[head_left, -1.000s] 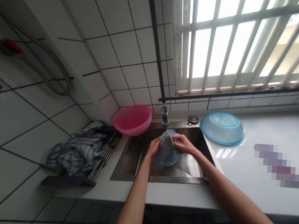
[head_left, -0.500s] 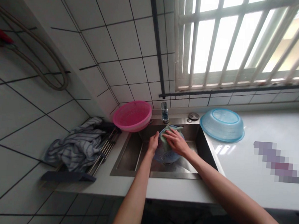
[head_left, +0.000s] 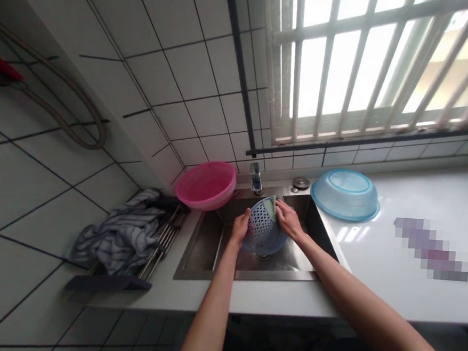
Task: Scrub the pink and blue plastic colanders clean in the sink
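A light blue perforated plastic basket (head_left: 259,228) is tilted in the steel sink (head_left: 202,248), its holes facing me. My left hand (head_left: 240,227) grips its left rim, thumb up. At the basket's upper right, my right hand (head_left: 289,219) is closed on a pale green cloth (head_left: 271,207) and presses it against the rim. Part of the cloth is hidden under the fingers.
Behind the sink stands a faucet (head_left: 255,178), with a drain stopper (head_left: 301,183) to its right. A pink basket (head_left: 207,184) rests at the sink's back left corner, and an upturned blue basin (head_left: 347,197) on the right counter. A striped cloth (head_left: 123,237) lies on a rack (head_left: 165,240) at left.
My right hand has slid the green cloth from across the basket toward its right rim, uncovering the holes. My left hand keeps its grip on the left rim.
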The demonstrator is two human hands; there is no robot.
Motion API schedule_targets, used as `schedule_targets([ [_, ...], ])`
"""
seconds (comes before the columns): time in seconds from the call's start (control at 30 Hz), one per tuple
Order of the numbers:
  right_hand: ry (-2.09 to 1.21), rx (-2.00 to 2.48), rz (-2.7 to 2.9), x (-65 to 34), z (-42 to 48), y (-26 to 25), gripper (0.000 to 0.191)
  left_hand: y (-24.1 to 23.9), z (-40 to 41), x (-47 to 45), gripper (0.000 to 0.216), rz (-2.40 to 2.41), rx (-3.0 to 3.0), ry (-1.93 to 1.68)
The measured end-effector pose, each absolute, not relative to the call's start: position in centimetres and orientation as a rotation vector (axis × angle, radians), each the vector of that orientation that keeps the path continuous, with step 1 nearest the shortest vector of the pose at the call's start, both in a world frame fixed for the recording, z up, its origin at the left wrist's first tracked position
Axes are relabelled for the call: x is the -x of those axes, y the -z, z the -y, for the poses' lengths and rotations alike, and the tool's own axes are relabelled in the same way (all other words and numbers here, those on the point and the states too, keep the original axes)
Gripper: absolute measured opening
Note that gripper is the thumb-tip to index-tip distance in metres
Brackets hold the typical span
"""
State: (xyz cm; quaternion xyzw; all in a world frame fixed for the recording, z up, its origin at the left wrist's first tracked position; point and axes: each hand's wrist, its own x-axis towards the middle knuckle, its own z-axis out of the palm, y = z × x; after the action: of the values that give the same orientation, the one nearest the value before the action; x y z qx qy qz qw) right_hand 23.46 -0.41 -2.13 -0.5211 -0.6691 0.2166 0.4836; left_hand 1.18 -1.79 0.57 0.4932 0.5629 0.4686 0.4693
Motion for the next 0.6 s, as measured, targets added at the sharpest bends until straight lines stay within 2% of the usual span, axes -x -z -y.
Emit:
schedule_targets([
  [0.1, -0.433, 1.202, 1.747, -22.3, 1.0, 1.7, 0.044, -0.5, 1.7, -1.3, 0.070, -1.405, -1.325, -1.123],
  [0.23, -0.410, 1.187, 1.921, -21.0, 1.9, 1.6, 0.046, -1.0, 1.6, -1.2, 0.042, -1.647, -1.660, -0.997],
  [0.3, -0.368, 1.128, 2.017, -20.2, 2.5, 1.5, 0.046, -1.5, 1.6, -0.9, 0.036, -1.827, -1.735, -0.967],
  [0.47, -0.298, 0.861, 2.233, -18.2, 4.0, 0.5, 0.045, -1.9, 1.2, 0.2, 0.047, -1.985, -1.500, -0.936],
  [0.6, -0.440, 0.912, 2.088, -20.0, 2.8, 0.7, 0.044, -1.1, 0.7, 1.1, 0.057, -1.913, -1.280, -1.064],
])
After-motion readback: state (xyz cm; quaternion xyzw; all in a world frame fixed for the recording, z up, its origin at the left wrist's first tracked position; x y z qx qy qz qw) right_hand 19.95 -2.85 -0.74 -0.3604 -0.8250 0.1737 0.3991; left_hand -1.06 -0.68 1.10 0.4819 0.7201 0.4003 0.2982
